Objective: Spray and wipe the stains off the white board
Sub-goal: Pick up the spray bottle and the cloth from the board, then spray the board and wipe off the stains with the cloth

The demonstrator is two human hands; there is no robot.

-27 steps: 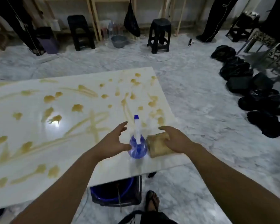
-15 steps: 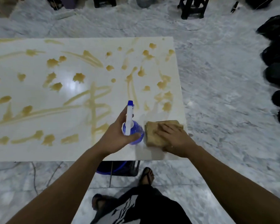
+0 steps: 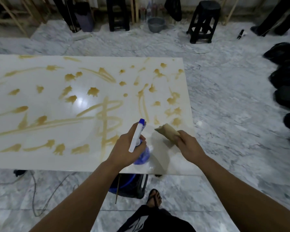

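Observation:
The white board [image 3: 45,161] lies flat and is covered with several yellow-brown stains [image 3: 107,113] in blobs and streaks. My left hand [image 3: 126,149] is shut on a blue spray bottle [image 3: 143,155] with a white and blue nozzle, lifted and tilted above the board's near right corner. My right hand [image 3: 189,146] grips a tan sponge [image 3: 167,132], raised off the board with its far end pointing left and up.
A blue bucket [image 3: 126,183] in a dark frame stands under the board's near edge, beside my sandalled foot [image 3: 155,198]. Black stools [image 3: 203,22] and a grey basin [image 3: 156,24] stand at the back. Black bags [image 3: 286,77] lie along the right. A cable [image 3: 33,193] trails on the marble floor.
My left hand closed on the spray bottle and lifted it, tilting it. My right hand picked the sponge up off the board.

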